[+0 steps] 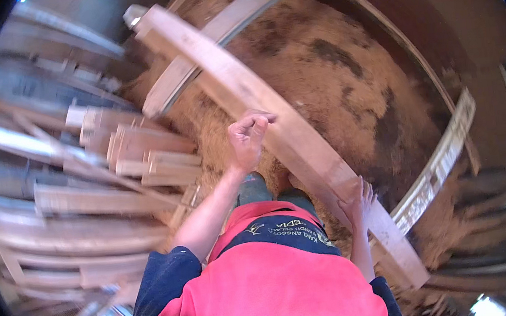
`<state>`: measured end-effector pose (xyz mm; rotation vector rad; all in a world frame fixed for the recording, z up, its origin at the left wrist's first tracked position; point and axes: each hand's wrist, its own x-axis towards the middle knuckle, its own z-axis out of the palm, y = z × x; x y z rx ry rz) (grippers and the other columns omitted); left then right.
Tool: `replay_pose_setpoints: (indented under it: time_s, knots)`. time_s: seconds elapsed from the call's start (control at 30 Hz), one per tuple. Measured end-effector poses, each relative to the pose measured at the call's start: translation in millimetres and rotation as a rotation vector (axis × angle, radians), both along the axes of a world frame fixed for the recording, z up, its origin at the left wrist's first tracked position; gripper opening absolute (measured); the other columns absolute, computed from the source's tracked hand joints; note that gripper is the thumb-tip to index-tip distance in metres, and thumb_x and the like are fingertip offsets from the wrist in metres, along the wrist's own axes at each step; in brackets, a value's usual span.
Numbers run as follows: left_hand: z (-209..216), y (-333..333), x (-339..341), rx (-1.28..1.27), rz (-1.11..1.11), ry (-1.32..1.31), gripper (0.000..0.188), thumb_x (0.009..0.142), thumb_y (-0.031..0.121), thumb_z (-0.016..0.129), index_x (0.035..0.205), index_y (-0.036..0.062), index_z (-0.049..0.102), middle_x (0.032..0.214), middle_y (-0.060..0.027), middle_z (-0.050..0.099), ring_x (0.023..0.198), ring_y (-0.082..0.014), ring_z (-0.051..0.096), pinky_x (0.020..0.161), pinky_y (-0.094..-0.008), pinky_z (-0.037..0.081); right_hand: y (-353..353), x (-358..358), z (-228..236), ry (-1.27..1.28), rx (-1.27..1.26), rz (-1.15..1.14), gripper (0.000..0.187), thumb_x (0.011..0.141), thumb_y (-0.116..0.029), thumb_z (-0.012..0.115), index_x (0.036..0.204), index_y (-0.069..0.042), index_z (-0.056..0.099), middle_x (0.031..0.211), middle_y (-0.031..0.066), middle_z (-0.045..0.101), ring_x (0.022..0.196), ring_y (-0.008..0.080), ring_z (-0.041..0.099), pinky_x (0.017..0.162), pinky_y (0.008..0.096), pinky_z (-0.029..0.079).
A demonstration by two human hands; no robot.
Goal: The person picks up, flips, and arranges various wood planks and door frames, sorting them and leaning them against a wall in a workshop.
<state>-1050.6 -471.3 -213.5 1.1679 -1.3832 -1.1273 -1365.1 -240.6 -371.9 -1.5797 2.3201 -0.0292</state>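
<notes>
A long squared wooden beam runs diagonally in front of me, from the upper left down to the lower right. My left hand is at its near edge around the middle, fingers curled in and a fingertip close to the top face. Whatever those fingers may pinch is hidden. Farther down the beam, my right hand grips it, thumb on the top face and fingers toward the far edge. Beneath the beam's upper part crosses a worn plank, and near its lower end lies another weathered plank.
Brown sawdust covers the ground beyond the beam. At the left, cut boards lie stacked, blurred toward the rim. A thin wooden strip extends along the far right side. A pale object sits at the beam's upper end.
</notes>
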Motion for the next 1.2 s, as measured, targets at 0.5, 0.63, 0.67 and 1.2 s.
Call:
replay_pose_setpoints:
  time_s: [0.5, 0.63, 0.67, 1.2]
  knots:
    - [229, 343, 258, -1.222, 0.323, 0.392, 0.047, 0.102, 0.046, 0.052, 0.075, 0.0096, 0.066, 0.072, 0.0013, 0.059, 0.054, -0.0135, 0.049, 0.053, -0.0291, 0.032, 8, 159, -19, 0.11, -0.397, 0.614, 0.068, 0.083, -0.041, 0.076, 0.138, -0.008, 0.053, 0.141, 0.0268, 0.049, 0.129, 0.0455, 0.048, 0.107, 0.0558, 0.04]
    - [239, 407, 305, -1.485, 0.692, 0.209, 0.049, 0.106, 0.038, 0.049, 0.066, 0.0125, 0.06, 0.064, 0.0053, 0.054, 0.047, -0.0094, 0.042, 0.048, -0.0264, 0.025, 44, 296, -26, -0.075, -0.38, 0.871, 0.055, 0.087, -0.032, 0.073, 0.131, -0.004, 0.057, 0.133, 0.0275, 0.054, 0.121, 0.0449, 0.053, 0.102, 0.0525, 0.044]
    - [240, 421, 311, -1.525, 0.768, 0.183, 0.05, 0.107, 0.036, 0.048, 0.064, 0.0132, 0.059, 0.062, 0.0063, 0.053, 0.045, -0.0083, 0.041, 0.046, -0.0258, 0.023, 52, 323, -31, -0.1, -0.369, 0.915, 0.055, 0.087, -0.032, 0.073, 0.131, -0.004, 0.057, 0.133, 0.0275, 0.054, 0.121, 0.0449, 0.053, 0.102, 0.0525, 0.044]
    - [-161, 696, 452, 0.992, 0.609, -0.656, 0.047, 0.092, 0.029, 0.062, 0.136, 0.0115, 0.057, 0.128, -0.0228, 0.062, 0.116, -0.0412, 0.061, 0.098, -0.0482, 0.049, -21, 567, -155, -0.039, 0.52, 1.31, 0.032, 0.081, -0.026, 0.071, 0.101, -0.002, 0.067, 0.087, 0.0201, 0.071, 0.087, 0.037, 0.069, 0.078, 0.0475, 0.054]
